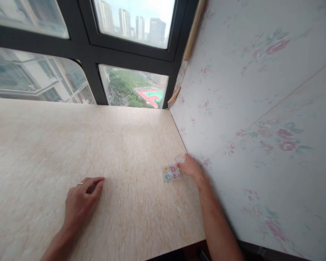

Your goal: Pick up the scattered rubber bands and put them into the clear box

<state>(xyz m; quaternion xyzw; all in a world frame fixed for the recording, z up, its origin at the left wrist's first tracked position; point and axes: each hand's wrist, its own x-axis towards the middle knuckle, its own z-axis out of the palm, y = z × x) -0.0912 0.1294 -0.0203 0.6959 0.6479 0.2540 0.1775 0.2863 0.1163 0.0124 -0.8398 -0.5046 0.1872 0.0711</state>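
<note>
A small clear plastic box [170, 173] with coloured clips in its compartments lies on the beige marbled tabletop [84, 145], near the right wall. My right hand [191, 168] rests at the box's right side, fingers touching its clear lid [180, 157], which stands raised beside the box. My left hand [83, 197] lies on the tabletop well left of the box, fingers loosely curled, a ring on one finger, holding nothing.
A floral-papered wall [260, 108] runs along the table's right edge. A dark-framed window [130, 54] stands behind the table, with buildings and a sports court outside. The table's front edge [179, 246] is close to me.
</note>
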